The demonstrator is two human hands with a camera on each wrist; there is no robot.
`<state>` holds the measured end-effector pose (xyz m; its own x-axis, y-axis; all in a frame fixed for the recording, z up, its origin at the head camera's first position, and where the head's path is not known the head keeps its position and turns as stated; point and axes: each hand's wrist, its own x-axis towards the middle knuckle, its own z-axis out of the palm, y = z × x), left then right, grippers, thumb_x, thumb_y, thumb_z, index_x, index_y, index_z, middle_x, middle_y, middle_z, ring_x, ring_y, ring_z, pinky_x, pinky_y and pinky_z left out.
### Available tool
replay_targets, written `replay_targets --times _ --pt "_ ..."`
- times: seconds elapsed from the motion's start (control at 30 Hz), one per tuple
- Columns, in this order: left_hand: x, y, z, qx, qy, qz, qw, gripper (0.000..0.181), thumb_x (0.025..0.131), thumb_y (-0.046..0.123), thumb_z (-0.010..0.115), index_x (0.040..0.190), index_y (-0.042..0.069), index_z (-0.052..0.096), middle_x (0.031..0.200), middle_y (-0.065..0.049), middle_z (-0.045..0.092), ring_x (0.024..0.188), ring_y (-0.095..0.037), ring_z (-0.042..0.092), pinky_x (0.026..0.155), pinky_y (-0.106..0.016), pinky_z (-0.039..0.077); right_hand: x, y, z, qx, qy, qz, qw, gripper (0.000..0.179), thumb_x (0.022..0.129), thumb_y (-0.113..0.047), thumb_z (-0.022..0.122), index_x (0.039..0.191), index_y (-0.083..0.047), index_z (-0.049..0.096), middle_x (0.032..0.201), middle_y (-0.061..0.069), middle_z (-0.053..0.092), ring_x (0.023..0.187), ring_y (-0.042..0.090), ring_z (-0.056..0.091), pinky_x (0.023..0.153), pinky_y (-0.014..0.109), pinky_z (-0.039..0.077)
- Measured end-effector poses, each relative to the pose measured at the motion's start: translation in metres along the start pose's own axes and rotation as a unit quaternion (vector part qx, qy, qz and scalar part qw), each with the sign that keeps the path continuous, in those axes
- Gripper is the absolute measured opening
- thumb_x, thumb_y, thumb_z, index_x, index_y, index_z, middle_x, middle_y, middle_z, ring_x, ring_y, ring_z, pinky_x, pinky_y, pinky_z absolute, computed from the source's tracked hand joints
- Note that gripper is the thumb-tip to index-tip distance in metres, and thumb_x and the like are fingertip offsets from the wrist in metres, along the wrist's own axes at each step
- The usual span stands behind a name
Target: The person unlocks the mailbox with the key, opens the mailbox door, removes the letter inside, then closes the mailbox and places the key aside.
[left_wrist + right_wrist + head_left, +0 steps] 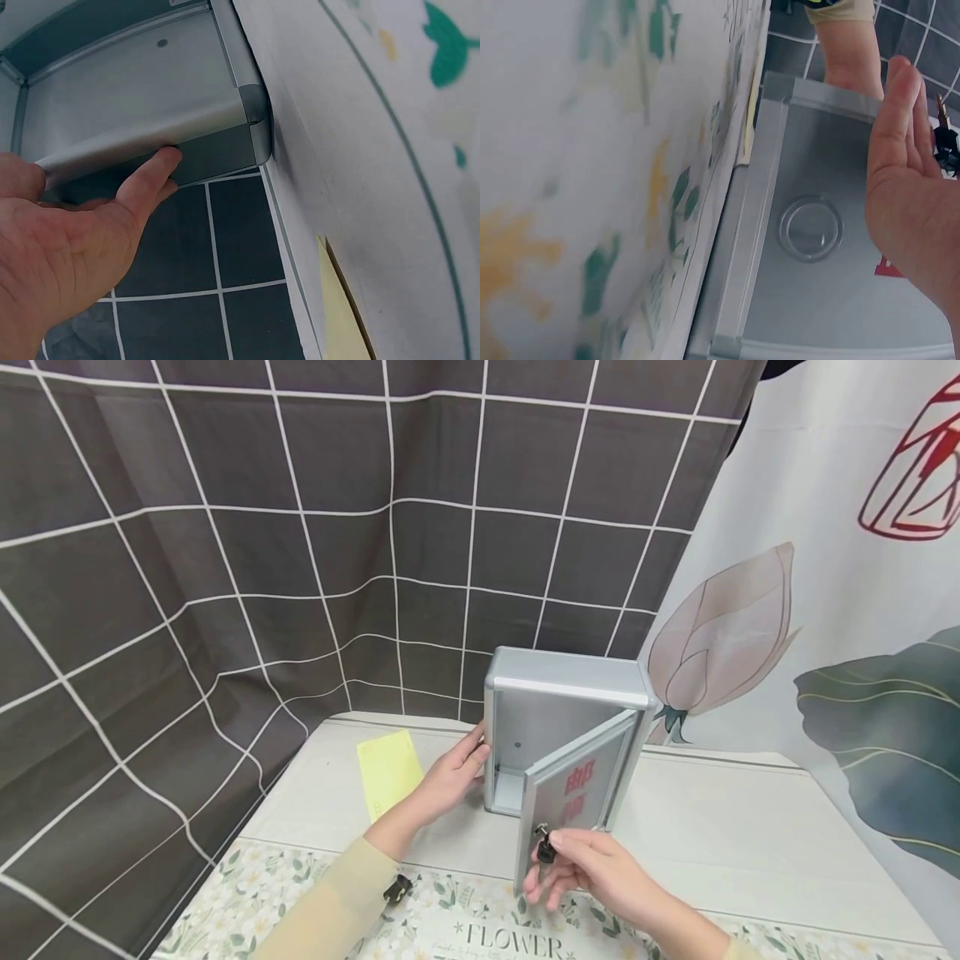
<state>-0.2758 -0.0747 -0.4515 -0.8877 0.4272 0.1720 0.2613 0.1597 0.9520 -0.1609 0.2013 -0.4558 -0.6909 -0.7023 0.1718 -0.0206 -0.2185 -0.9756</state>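
A grey metal box (568,670) with its door (573,768) ajar stands upright on the table; red characters mark the door's face. My left hand (450,774) touches the box's left side, and in the left wrist view its fingertips (161,161) lie along the wall's edge. At the lock near the door's free edge, my right hand (592,868) pinches a black-headed key (547,852). In the right wrist view a brassy blade sticks out from a black-headed key (945,142) beyond the fingers. A clear round disc (811,229) sits on the door.
A yellow paper (386,768) lies left of the box. On the flowered cloth (517,939), a small black object (397,889) lies beside the left sleeve. A dark grid-patterned curtain (420,543) hangs behind the table, with a white printed cloth (757,485) at the right.
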Motion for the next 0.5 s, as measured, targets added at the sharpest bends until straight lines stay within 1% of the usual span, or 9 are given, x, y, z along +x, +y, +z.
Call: replay_targets --times 0.1,0.23,0.37,0.5 --pt "0.000 0.000 0.000 -0.003 0.002 0.001 1.0000 0.064 0.122 0.042 0.044 0.180 0.026 0.024 0.184 -0.009 0.026 0.159 -0.040 0.044 0.115 -0.057 0.055 0.008 -0.001 0.004 -0.026 0.030 0.020 0.9990 0.049 0.124 -0.018 0.036 0.127 0.027 0.056 0.113 0.020 0.082 0.101 0.027 0.083 0.080 0.033 0.070" --pt "0.000 -0.001 0.000 -0.003 0.003 0.003 1.0000 0.064 0.122 0.042 0.044 0.180 0.025 0.024 0.184 -0.010 0.025 0.159 -0.042 0.044 0.115 -0.057 0.056 0.019 -0.003 0.009 -0.052 0.068 0.041 0.9955 0.050 0.124 -0.024 0.040 0.128 0.023 0.059 0.114 0.027 0.080 0.101 0.030 0.083 0.080 0.036 0.070" --pt "0.001 -0.001 0.001 -0.004 0.002 0.004 1.0000 0.064 0.122 0.041 0.044 0.180 0.024 0.024 0.184 -0.011 0.025 0.158 -0.043 0.044 0.114 -0.057 0.057 0.029 -0.004 0.013 -0.077 0.098 0.052 0.9909 0.052 0.123 -0.028 0.042 0.126 0.020 0.061 0.115 0.031 0.078 0.099 0.027 0.082 0.080 0.036 0.070" --pt "0.001 -0.002 0.000 -0.007 0.003 0.004 1.0000 0.063 0.122 0.041 0.045 0.180 0.025 0.025 0.183 -0.011 0.026 0.158 -0.043 0.045 0.113 -0.056 0.058 0.039 -0.003 0.016 -0.106 0.128 0.055 0.9845 0.053 0.123 -0.031 0.043 0.124 0.018 0.065 0.113 0.031 0.079 0.097 0.028 0.082 0.078 0.038 0.071"
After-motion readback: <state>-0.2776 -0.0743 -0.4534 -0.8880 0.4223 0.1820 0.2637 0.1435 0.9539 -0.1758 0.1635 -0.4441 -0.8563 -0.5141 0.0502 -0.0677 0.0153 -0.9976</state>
